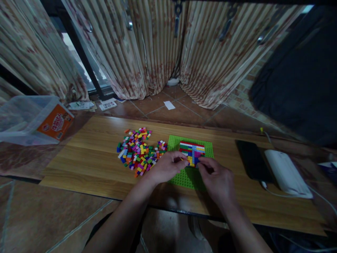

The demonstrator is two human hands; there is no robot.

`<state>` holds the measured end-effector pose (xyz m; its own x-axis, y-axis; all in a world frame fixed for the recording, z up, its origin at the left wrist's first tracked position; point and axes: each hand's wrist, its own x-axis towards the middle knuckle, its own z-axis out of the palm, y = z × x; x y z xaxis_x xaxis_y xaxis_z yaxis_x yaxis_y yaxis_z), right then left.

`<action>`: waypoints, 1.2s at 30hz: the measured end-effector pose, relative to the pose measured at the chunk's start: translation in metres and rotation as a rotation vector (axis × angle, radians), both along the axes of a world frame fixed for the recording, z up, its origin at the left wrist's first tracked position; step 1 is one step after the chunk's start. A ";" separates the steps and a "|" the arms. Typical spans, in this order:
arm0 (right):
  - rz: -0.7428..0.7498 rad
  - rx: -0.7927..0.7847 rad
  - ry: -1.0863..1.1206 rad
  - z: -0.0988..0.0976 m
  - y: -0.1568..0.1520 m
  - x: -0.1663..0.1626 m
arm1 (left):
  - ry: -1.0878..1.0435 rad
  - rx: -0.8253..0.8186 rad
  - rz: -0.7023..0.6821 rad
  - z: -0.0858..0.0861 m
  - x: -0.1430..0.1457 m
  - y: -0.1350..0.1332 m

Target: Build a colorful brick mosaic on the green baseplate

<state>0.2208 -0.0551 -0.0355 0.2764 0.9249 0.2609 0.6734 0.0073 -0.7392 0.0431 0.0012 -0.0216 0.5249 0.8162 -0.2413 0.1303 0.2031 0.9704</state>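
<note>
A green studded baseplate [184, 181] lies on the wooden table, carrying a flat block of building bricks [193, 149] in red, white, blue, green and yellow rows. My left hand [168, 165] is at the block's near left corner, thumb and fingers pinched together; a speck of yellow shows at the fingertips, too small to name. At the near right corner, beside dark blue bricks, my right hand [219, 181] has its fingers curled in and its fingertips closed. Whatever it grips there is hidden. Left of the baseplate spreads a pile of loose, mixed-colour building bricks [142, 149].
A black phone [254, 160] and a white power bank [286, 172] with a cable lie on the right of the wooden table [86, 158]. Beyond its left end stands a clear plastic bin [28, 119] with an orange label. Striped curtains [158, 45] hang behind.
</note>
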 end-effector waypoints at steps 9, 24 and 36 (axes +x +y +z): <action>-0.060 -0.034 0.015 0.003 0.001 -0.001 | -0.027 0.040 0.032 -0.001 -0.001 0.001; -0.084 -0.110 0.112 0.008 0.006 -0.005 | -0.033 0.096 0.033 0.001 -0.001 0.000; -0.059 -0.124 0.075 0.007 0.006 -0.004 | -0.073 0.062 -0.014 0.002 -0.002 -0.001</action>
